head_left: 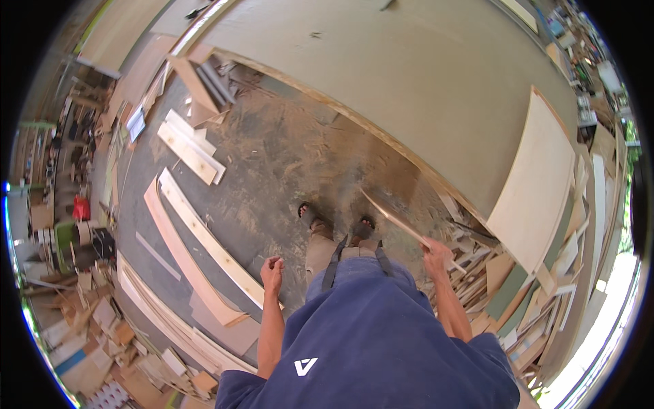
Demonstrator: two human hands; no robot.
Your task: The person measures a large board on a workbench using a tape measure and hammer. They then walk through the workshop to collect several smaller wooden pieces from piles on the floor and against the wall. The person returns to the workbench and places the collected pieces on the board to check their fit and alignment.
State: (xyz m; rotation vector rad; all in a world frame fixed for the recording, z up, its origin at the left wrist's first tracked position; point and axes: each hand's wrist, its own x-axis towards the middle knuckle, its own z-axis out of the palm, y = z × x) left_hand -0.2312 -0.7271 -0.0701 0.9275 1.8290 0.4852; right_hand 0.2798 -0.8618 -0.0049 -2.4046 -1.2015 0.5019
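My right hand (437, 258) is wrapped round a thin wooden strip (398, 219), which slants up and to the left over the floor in front of my feet. A short end of the strip sticks out behind the hand. Left of my body, my left hand (272, 274) hangs with its fingers curled in, and nothing shows in them. Nearest to it are a long pale board (211, 240) and a pinkish board (185, 255) on the floor.
A large flat table (409, 82) with a wooden edge spans the far side. A pale panel (533, 177) lies at its right end, above piled offcuts (501, 273). Short boards (191, 150) lie left on the dusty floor (266, 136); scrap wood (122, 334) heaps lower left.
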